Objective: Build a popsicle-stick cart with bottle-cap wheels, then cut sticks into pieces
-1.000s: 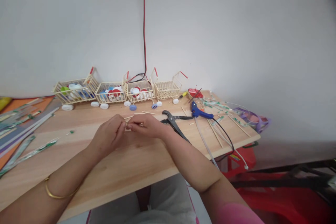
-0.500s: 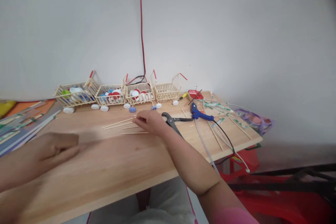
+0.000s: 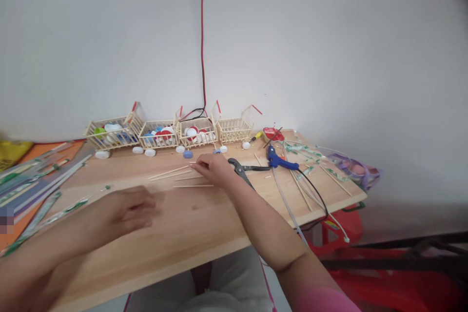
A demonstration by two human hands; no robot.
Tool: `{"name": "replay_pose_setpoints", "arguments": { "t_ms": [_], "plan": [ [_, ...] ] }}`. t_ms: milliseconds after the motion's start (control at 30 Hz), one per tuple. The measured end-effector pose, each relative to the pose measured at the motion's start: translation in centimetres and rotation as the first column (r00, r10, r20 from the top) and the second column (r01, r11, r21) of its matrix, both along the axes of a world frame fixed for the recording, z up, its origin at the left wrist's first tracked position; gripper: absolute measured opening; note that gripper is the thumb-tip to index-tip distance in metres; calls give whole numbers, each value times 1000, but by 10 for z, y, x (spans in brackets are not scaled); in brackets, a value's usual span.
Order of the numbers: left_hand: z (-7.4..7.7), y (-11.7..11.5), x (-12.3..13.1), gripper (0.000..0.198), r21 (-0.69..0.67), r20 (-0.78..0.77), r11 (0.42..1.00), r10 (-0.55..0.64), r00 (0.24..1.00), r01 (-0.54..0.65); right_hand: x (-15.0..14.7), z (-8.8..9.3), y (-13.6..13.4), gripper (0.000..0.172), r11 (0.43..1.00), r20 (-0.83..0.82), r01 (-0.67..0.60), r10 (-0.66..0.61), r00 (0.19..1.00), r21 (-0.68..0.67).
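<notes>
My right hand (image 3: 215, 169) rests low over the middle of the table, thumb and fingertips pinched together on what looks like a thin wooden stick (image 3: 192, 163), of which only a short end shows. Several more thin wooden sticks (image 3: 170, 174) lie beside and under its fingers. My left hand (image 3: 127, 208) hovers above the left part of the table, slightly blurred, fingers loosely bent and apart, with nothing visible in it. Just right of my right hand lie dark-handled pliers (image 3: 239, 169). A blue glue gun (image 3: 280, 160) sits beyond them, its black cord trailing off the table edge.
Several small stick-built carts (image 3: 157, 135) with bottle-cap wheels line the wall; some hold coloured caps. A red dish (image 3: 273, 134) and yellow-handled knife (image 3: 257, 136) stand at the back. Wrapped sticks (image 3: 66, 212) cover the left side. Red stools (image 3: 343, 229) are beneath the right edge.
My left hand has moved right, toward the table's middle, uncovering wrapped sticks at the left. My right hand stays at the wooden sticks. The view has shifted slightly left.
</notes>
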State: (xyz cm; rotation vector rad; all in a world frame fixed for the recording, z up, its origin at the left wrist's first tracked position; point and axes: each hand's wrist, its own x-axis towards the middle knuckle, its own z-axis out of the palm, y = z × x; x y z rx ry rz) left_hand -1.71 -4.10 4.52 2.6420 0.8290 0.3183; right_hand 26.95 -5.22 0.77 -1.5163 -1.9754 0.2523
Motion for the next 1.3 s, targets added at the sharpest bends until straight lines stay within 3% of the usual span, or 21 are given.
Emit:
{"name": "replay_pose_setpoints", "arguments": {
  "t_ms": [33,100,167,300,367,467,567,800,967,1100,1233,1300],
  "plan": [
    [1,10,15,22,-27,-26,999,-20,999,20,1,0,0,29,1000,-4,8,-8,1000,-7],
    [-6,23,43,25,42,-25,999,-29,999,30,3,-2,1,29,1000,-10,21,-21,1000,-12],
    [-22,28,64,43,129,-22,991,-26,999,28,5,-2,2,29,1000,-8,27,-27,1000,-13],
    [-60,28,86,62,228,-29,974,-2,1000,8,6,-1,2,25,1000,3,11,-11,1000,-10],
    [-69,28,88,54,252,-29,968,25,999,-17,4,0,1,25,1000,7,7,-7,1000,-9],
    [-66,31,87,34,235,9,971,-36,999,33,1,2,1,27,1000,22,2,-2,1000,-1],
    [-56,33,86,28,187,18,979,-81,997,76,-1,0,1,26,1000,44,-22,22,999,14],
    [-46,24,86,25,244,-181,969,16,983,29,-6,-5,1,23,999,32,-26,27,999,-37],
    [-39,17,85,23,239,-222,971,80,972,-25,-9,-7,-4,13,986,56,-114,121,991,-119],
    [-42,17,84,22,254,-236,966,102,966,-40,-10,-4,-8,23,968,112,-122,149,982,-220],
    [-49,21,84,21,264,-204,964,96,974,-40,-14,2,-9,4,958,174,-79,130,976,-276],
    [-52,23,84,21,257,-179,966,88,980,-40,-16,4,-9,3,958,191,-72,128,973,-277]
  ]
}}
